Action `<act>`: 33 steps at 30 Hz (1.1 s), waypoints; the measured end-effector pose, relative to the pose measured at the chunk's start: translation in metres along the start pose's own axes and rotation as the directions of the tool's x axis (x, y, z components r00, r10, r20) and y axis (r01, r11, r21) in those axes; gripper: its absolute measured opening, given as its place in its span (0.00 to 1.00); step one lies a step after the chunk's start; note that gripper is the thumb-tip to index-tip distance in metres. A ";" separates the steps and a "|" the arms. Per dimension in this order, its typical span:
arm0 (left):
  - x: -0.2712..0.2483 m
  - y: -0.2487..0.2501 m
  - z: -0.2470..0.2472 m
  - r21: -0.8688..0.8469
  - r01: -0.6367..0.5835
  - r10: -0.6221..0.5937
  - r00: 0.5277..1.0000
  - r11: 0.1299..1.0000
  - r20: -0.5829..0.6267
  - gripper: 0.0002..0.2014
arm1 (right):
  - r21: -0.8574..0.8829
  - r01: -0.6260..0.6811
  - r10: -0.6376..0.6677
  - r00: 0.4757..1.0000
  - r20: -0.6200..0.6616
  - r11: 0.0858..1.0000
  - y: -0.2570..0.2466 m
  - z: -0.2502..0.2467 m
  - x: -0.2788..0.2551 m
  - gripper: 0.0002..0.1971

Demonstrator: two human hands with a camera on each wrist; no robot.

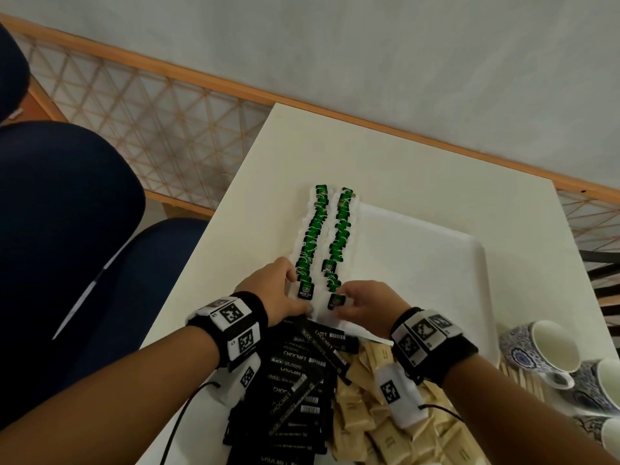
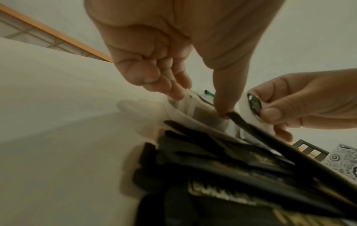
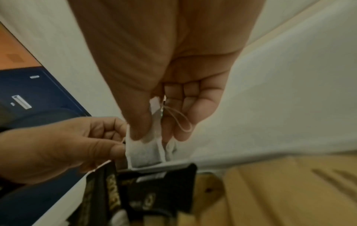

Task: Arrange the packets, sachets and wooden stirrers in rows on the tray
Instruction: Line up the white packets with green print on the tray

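A white tray [image 1: 419,263] lies on the table with two rows of green-tagged tea bags, a left row [image 1: 312,236] and a right row [image 1: 340,236], along its left part. My left hand [image 1: 302,292] holds the nearest tea bag [image 1: 305,292] of the left row between curled fingers and thumb. Thumb and fingers of my right hand [image 1: 345,305] pinch another tea bag [image 3: 142,152] at the near end of the right row. Black sachets [image 1: 302,380] and beige sachets [image 1: 365,424] lie heaped under my wrists. Wooden stirrers [image 1: 523,377] show past my right wrist.
Patterned cups [image 1: 543,350] stand at the table's right edge beside the tray. Dark blue chairs [image 1: 67,229] stand off the table's left side. The tray's middle and right part is bare white. A wooden rail [image 1: 402,132] runs behind the table.
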State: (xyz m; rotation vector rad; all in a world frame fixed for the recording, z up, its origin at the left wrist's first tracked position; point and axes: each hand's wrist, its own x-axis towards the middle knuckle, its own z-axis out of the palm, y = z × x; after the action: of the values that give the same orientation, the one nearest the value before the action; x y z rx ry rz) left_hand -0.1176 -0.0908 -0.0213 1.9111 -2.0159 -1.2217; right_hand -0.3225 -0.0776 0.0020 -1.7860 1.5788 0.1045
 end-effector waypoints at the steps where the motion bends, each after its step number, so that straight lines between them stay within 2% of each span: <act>1: 0.001 0.001 0.000 0.002 -0.003 0.003 1.000 1.000 0.003 0.26 | -0.011 0.001 -0.001 1.000 -0.003 1.000 0.000 0.002 0.000 0.13; 5: 0.004 0.002 0.000 0.034 -0.011 0.010 1.000 0.999 0.026 0.28 | 0.051 0.024 -0.023 1.000 -0.022 0.998 0.000 0.005 -0.005 0.10; 9: 0.006 -0.002 0.000 0.056 -0.014 0.012 0.999 0.998 0.040 0.31 | 0.016 0.018 -0.017 0.999 -0.033 1.000 0.002 0.009 -0.002 0.09; 12: 0.007 -0.003 0.000 0.057 -0.018 0.017 1.000 0.998 0.026 0.28 | 0.005 0.011 -0.010 0.999 -0.049 1.000 0.001 0.011 0.000 0.12; 16: 0.008 -0.007 0.001 0.008 0.003 -0.003 1.000 1.000 -0.003 0.26 | 0.043 -0.001 0.007 0.991 -0.132 0.999 0.002 0.012 0.002 0.09; 20: 0.007 -0.014 0.002 -0.079 0.016 -0.018 1.000 0.997 -0.025 0.23 | 0.025 0.009 -0.006 0.996 -0.092 1.000 0.002 0.013 0.000 0.07; 25: 0.006 -0.019 0.001 -0.136 0.016 -0.022 0.999 0.991 -0.043 0.19 | 0.088 0.075 -0.059 0.983 -0.175 0.993 -0.008 0.011 0.003 0.06; 29: 0.005 -0.019 0.001 -0.174 0.027 -0.036 0.998 0.984 -0.050 0.15 | 0.030 0.100 -0.095 0.986 -0.137 0.995 -0.023 0.015 0.012 0.04; 33: 0.003 -0.022 0.002 -0.216 0.040 -0.051 0.998 0.976 -0.047 0.12 | -0.019 0.067 -0.069 0.989 -0.128 0.998 -0.034 0.024 0.018 0.15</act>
State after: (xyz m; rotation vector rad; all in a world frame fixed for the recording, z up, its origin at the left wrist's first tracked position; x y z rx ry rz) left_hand -0.1015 -0.0902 -0.0371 1.8743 -1.7432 -1.3256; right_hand -0.2785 -0.0796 -0.0083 -1.8886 1.6078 -0.0325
